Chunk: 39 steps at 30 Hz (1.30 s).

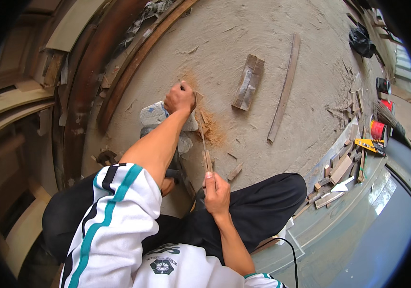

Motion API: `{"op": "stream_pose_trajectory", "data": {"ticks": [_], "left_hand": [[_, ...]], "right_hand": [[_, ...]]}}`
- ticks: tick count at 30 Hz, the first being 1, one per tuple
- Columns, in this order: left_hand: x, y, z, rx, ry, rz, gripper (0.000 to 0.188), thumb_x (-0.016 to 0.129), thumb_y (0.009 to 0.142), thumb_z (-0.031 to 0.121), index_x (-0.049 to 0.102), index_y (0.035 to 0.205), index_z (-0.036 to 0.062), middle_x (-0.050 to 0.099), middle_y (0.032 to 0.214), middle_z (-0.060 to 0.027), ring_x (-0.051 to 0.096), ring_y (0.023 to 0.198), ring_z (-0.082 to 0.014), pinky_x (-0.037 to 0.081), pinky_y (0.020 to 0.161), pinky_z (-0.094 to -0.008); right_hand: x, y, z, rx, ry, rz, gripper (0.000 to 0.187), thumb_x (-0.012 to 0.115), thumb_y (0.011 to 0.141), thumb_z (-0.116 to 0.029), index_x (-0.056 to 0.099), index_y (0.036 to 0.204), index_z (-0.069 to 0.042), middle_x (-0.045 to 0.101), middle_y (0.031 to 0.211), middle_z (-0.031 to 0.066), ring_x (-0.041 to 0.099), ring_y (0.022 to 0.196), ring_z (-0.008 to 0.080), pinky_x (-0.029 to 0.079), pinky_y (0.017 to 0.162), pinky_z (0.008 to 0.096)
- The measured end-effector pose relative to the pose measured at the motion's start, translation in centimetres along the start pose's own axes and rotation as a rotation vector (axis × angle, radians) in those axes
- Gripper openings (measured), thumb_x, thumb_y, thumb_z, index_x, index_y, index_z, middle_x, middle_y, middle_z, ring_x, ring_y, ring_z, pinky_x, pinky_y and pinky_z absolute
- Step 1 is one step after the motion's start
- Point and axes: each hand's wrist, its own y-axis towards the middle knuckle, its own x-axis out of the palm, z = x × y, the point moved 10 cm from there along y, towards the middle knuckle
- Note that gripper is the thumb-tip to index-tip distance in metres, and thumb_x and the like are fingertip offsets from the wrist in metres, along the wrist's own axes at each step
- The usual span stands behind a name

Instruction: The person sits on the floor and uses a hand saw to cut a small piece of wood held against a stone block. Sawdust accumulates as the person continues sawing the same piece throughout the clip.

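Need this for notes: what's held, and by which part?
The right hand holds a slender brownish piece by its near end. Left hand: cannot tell.

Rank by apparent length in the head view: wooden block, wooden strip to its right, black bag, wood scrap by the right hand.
1. Wooden strip
2. Wooden block
3. Black bag; farther off, true size unsure
4. Wood scrap by the right hand

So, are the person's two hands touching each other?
No, the left hand is farther forward than the right hand, with a clear gap between them.
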Motion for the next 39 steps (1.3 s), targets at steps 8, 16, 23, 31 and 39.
{"op": "stream_pose_trajectory", "data": {"ticks": [8,16,23,31,39], "left_hand": [[-0.5,-0.1,0.1,-0.015,-0.022,0.010,0.045,0.046,0.092,0.046,0.074,0.099,0.0122,0.070,0.102,-0.0210,0.064,0.100,-0.0439,0.047,0.089,-0.0502],[-0.2,-0.1,-0.4,-0.033,-0.018,0.003,0.044,0.047,0.092,0.047,0.074,0.100,0.0133,0.071,0.100,-0.0208,0.064,0.101,-0.0434,0.047,0.091,-0.0500],[-0.1,-0.6,0.1,-0.047,-0.003,-0.060,0.046,0.044,0.094,0.048,0.072,0.108,0.0135,0.069,0.108,-0.0206,0.062,0.106,-0.0431,0.046,0.092,-0.0492],[-0.4,-0.3,0.0,-0.003,-0.039,0.049,0.045,0.048,0.091,0.047,0.074,0.095,0.0096,0.071,0.096,-0.0209,0.065,0.096,-0.0439,0.048,0.086,-0.0503],[-0.1,0.1,-0.1,-0.007,-0.019,0.000,0.044,0.046,0.093,0.045,0.073,0.098,0.0102,0.070,0.100,-0.0212,0.064,0.099,-0.0437,0.047,0.089,-0.0500]], "right_hand": [[-1.6,-6.0,-1.4,0.109,0.091,-0.061,0.047,0.046,0.103,-0.033,0.052,0.068,-0.003,0.045,0.053,0.0002,0.040,0.048,0.0071,0.029,0.046,0.0259],[-0.8,-2.8,-1.5,0.103,-0.045,-0.089,0.039,0.050,0.101,-0.029,0.058,0.079,0.002,0.057,0.060,0.0151,0.060,0.053,0.0264,0.043,0.052,0.0377],[-1.0,-4.1,-0.7,0.129,-0.015,-0.097,0.038,0.050,0.100,-0.029,0.057,0.078,0.001,0.056,0.059,0.0149,0.058,0.053,0.0263,0.042,0.052,0.0379],[-1.0,-5.3,-1.2,0.134,0.030,-0.102,0.036,0.050,0.100,-0.028,0.058,0.080,0.001,0.055,0.059,0.0150,0.057,0.053,0.0278,0.042,0.052,0.0399],[0.8,-0.4,1.5,0.007,-0.080,-0.043,0.034,0.050,0.100,-0.025,0.059,0.080,0.001,0.053,0.058,0.0155,0.057,0.051,0.0272,0.041,0.050,0.0392]]}}
